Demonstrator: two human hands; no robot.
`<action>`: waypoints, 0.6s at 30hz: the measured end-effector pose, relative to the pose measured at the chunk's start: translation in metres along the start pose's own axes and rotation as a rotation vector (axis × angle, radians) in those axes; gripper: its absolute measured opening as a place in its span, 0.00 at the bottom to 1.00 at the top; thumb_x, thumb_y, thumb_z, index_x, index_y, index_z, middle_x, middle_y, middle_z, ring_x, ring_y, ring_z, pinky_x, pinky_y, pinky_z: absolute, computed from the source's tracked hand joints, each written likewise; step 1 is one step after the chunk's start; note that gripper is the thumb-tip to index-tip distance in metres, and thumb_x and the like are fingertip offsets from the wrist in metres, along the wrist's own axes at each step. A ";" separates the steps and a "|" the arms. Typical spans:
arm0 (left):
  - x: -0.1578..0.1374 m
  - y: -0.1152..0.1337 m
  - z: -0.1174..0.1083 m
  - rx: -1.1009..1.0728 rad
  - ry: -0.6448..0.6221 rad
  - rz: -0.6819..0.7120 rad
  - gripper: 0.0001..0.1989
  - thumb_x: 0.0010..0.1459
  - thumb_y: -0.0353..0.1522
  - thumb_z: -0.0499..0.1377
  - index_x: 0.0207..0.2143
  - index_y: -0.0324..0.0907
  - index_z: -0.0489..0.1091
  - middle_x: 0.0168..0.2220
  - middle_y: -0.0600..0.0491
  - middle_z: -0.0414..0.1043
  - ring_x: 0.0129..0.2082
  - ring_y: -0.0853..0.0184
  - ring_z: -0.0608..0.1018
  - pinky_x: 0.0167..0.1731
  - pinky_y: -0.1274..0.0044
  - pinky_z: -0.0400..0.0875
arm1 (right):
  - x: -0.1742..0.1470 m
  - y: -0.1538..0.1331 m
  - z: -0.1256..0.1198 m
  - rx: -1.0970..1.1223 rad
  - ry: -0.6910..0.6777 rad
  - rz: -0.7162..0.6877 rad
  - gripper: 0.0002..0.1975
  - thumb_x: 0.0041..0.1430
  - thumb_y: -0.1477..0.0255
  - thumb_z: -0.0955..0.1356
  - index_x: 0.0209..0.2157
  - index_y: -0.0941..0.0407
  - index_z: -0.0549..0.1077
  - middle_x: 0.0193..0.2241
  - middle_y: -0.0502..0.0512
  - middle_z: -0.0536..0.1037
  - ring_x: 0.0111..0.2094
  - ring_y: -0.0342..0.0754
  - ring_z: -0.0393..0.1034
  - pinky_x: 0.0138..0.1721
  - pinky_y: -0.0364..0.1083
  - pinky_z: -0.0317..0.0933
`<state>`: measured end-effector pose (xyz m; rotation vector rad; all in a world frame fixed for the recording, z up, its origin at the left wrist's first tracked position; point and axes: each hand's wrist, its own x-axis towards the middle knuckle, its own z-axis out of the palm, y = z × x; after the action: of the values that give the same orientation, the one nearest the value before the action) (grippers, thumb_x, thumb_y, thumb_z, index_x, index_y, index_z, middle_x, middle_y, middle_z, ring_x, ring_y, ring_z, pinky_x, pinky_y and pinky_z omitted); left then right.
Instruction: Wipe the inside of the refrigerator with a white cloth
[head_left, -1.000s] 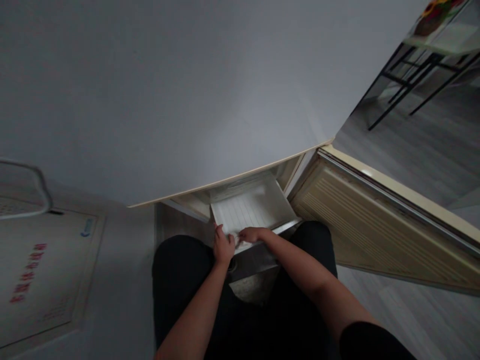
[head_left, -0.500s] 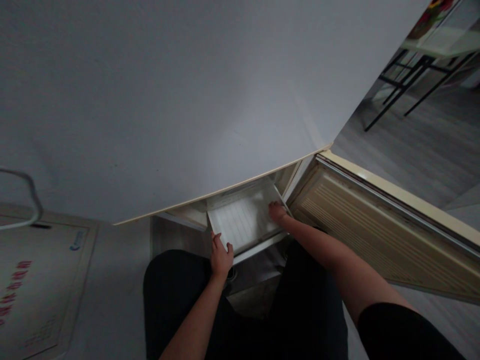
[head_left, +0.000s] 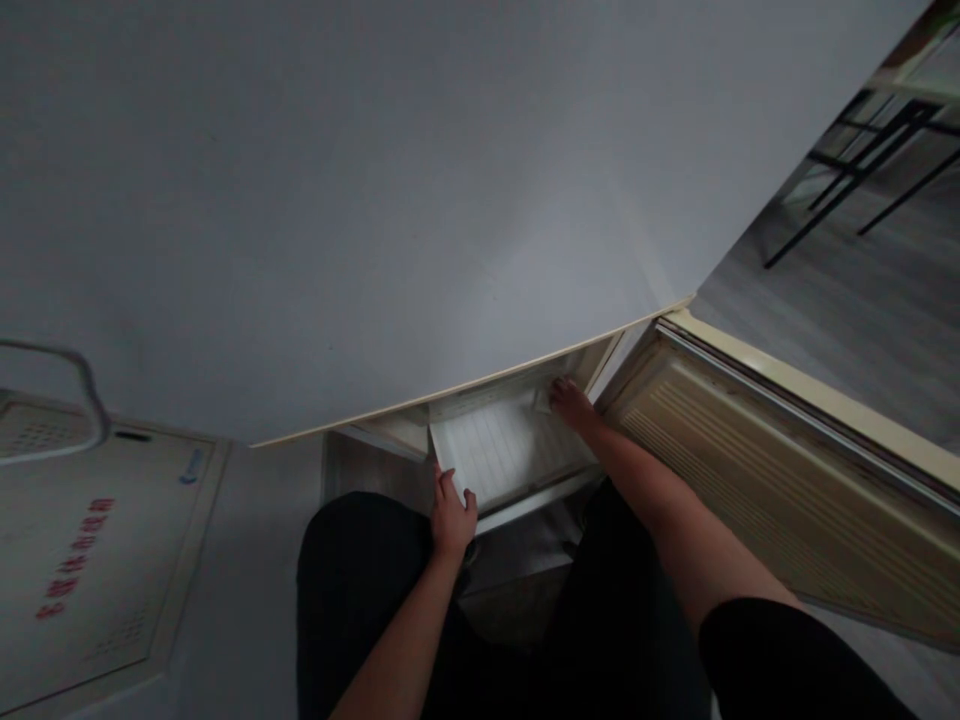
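A white drawer (head_left: 495,450) with a ribbed bottom is pulled partly out from a low opening, its floor looking bare. My left hand (head_left: 454,508) is closed at the drawer's near left corner, thumb inside and fingers along the left wall. Deeper in, near the back right of the drawer, my right hand (head_left: 571,402) has its fingers curled over a small pale cloth (head_left: 542,400) that shows beside the fingertips. The cloth appears to touch the drawer floor; its exact kind is hard to make out in the dim light.
An open door (head_left: 780,470) with a ribbed inner panel swings out on the right. The big pale panel (head_left: 450,200) stands above the drawer. At left is a white wall cover (head_left: 90,570) with red lettering. Black table legs (head_left: 847,185) stand at upper right.
My right hand has moved from the drawer's right side farther toward its back, and the pale cloth now shows by its fingers. My left hand keeps to the near left corner. The view has shifted slightly.
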<state>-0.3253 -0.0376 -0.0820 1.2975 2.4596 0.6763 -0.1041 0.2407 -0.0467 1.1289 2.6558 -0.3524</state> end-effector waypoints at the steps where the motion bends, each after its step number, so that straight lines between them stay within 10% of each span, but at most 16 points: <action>1: 0.000 0.000 0.000 -0.003 0.003 -0.001 0.24 0.63 0.31 0.55 0.62 0.39 0.60 0.72 0.35 0.53 0.66 0.49 0.70 0.57 0.61 0.73 | -0.012 0.001 0.004 -0.004 -0.018 -0.017 0.21 0.66 0.81 0.60 0.54 0.66 0.77 0.67 0.72 0.63 0.73 0.57 0.45 0.73 0.58 0.31; 4: -0.001 0.000 0.000 -0.018 0.010 0.012 0.24 0.63 0.32 0.55 0.62 0.40 0.60 0.72 0.36 0.53 0.66 0.51 0.70 0.59 0.61 0.72 | -0.047 0.001 0.015 0.013 -0.104 -0.022 0.14 0.59 0.82 0.66 0.41 0.60 0.82 0.59 0.67 0.74 0.72 0.57 0.50 0.73 0.58 0.32; 8: 0.000 0.002 -0.001 -0.026 -0.006 0.008 0.24 0.64 0.32 0.55 0.61 0.40 0.60 0.72 0.35 0.53 0.65 0.50 0.70 0.58 0.61 0.72 | -0.087 -0.003 0.010 0.098 -0.149 0.056 0.14 0.52 0.85 0.69 0.36 0.58 0.83 0.45 0.63 0.82 0.59 0.57 0.70 0.64 0.51 0.58; 14: 0.001 0.003 0.000 -0.021 -0.008 0.011 0.24 0.64 0.32 0.55 0.61 0.39 0.60 0.72 0.34 0.51 0.66 0.49 0.69 0.58 0.61 0.72 | -0.116 -0.012 -0.010 0.083 0.270 0.336 0.30 0.67 0.81 0.56 0.68 0.60 0.64 0.74 0.63 0.49 0.74 0.57 0.44 0.71 0.52 0.47; 18: 0.000 0.004 -0.001 -0.022 -0.011 0.014 0.24 0.65 0.32 0.55 0.62 0.38 0.59 0.72 0.33 0.50 0.68 0.48 0.67 0.59 0.61 0.71 | -0.095 -0.024 0.006 0.126 0.038 0.429 0.37 0.69 0.71 0.62 0.74 0.68 0.48 0.74 0.75 0.43 0.73 0.64 0.45 0.69 0.54 0.52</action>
<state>-0.3227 -0.0361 -0.0793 1.3075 2.4301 0.6960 -0.0570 0.1584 -0.0205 1.7125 2.3585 -0.4193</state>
